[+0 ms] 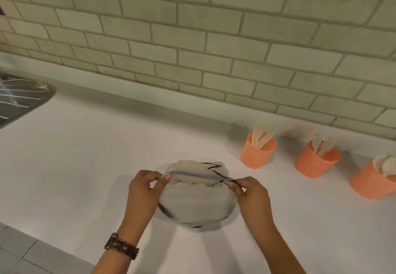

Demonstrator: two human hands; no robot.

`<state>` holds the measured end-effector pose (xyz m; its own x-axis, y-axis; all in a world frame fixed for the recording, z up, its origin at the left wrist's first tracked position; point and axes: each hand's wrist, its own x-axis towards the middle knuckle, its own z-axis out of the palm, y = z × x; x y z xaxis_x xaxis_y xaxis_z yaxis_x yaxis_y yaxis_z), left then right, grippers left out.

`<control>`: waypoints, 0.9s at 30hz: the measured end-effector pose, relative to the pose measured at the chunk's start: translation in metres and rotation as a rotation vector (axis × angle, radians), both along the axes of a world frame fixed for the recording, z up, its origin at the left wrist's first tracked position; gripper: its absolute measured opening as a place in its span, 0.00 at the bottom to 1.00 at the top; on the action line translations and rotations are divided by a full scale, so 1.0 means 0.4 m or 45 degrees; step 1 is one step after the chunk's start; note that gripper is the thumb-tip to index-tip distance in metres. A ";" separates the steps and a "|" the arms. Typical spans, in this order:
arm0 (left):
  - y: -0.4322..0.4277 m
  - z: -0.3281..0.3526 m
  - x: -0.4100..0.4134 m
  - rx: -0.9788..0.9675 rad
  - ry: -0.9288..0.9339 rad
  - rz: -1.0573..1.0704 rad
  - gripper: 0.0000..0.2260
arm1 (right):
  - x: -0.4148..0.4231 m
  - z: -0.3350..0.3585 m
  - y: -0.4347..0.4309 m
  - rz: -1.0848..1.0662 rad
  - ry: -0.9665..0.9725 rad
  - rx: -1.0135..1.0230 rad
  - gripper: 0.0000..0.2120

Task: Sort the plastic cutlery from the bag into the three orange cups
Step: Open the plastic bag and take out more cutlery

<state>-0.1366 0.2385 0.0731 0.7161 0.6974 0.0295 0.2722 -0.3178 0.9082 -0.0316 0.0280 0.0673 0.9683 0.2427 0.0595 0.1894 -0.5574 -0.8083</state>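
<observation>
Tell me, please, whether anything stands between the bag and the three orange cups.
Nothing visible does: only bare counter lies between the bag and the nearest orange cup. The left hand and right hand pinch the bag's mouth.

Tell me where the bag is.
Head view, low centre: the bag is over the counter, its mouth pinched between the left hand and right hand, with the nearest cup to its right.

bag (196,205) on counter (85,156) | three cups (258,153) right, behind | sink (23,100) far left

sink (23,102): cut off left | rightmost cup (370,183): cut off right | bag (197,205): blurred
</observation>
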 end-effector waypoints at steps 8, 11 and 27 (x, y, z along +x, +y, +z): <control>0.063 -0.028 -0.050 -1.024 0.125 -0.180 0.08 | 0.011 0.029 0.002 -0.073 1.620 1.211 0.10; 0.064 -0.026 -0.038 -1.624 -0.015 -0.131 0.11 | -0.004 0.008 0.021 -0.131 1.709 1.340 0.12; 0.060 0.008 -0.018 -0.682 -0.137 -0.377 0.16 | 0.002 -0.010 -0.005 0.270 0.409 0.452 0.24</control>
<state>-0.1437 0.2624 0.0763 0.8937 0.4078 -0.1870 0.1403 0.1417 0.9799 -0.0307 0.0259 0.0634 0.8829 0.4545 -0.1179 -0.0198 -0.2147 -0.9765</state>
